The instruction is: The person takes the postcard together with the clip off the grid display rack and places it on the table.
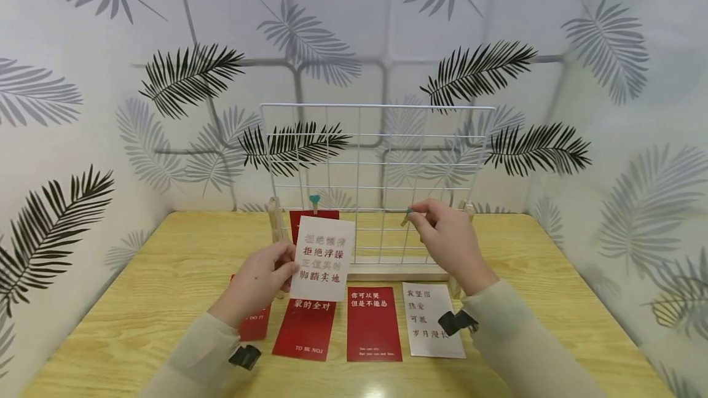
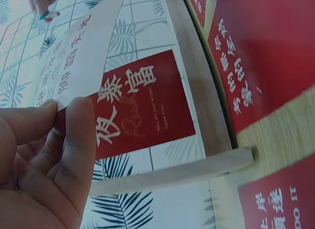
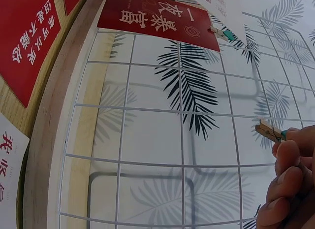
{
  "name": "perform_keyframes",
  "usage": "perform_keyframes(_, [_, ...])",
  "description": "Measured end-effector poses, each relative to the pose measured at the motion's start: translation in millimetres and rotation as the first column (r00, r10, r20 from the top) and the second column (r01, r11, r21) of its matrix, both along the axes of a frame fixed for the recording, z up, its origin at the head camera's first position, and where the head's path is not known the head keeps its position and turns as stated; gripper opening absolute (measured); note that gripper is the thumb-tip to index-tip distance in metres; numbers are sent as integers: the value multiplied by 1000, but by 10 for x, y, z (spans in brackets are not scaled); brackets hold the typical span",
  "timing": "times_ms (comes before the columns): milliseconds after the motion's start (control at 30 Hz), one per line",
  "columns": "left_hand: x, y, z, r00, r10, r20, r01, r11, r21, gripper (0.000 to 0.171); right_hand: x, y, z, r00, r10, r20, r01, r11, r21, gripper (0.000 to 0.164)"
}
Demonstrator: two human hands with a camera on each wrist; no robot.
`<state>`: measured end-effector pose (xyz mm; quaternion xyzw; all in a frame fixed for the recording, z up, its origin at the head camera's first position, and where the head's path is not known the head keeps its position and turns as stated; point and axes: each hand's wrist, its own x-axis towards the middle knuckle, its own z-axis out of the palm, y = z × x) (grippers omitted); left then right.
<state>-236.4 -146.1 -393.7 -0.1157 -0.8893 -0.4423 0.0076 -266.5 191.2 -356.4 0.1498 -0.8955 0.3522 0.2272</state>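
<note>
Between thumb and fingers my left hand pinches a white card with dark and red printed characters, by its left edge. That card partly covers a red card clipped to the white wire grid by a clothespin with a teal heart. Toward the grid's right half, my right hand holds a small wooden clothespin with a teal end by thumb and fingertips. Its wooden tip points away from the hand, in front of the wires.
The grid stands in a wooden base on the wood-grain table. In front lie red cards, including one at the middle, and a white card at right. A leaf-patterned wall is behind.
</note>
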Motion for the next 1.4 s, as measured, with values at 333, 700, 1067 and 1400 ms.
perform_keyframes(333, [55,-281,35,1000,13,-15,-13,1000,7,14,38,210,-104,1000,-22,-2,22,1000,-20,20])
perform_keyframes(700, [59,-592,40,999,3,-45,-3,1000,-3,11,84,417,-154,999,-43,-14,43,998,-42,23])
perform_keyframes(1067, [81,-916,26,999,15,-40,-16,1000,-22,10,152,672,-253,995,-97,9,97,995,-29,21])
perform_keyframes(1400, [119,-1165,-27,999,22,-45,-25,998,-58,9,157,909,-346,993,-94,70,96,995,-28,28])
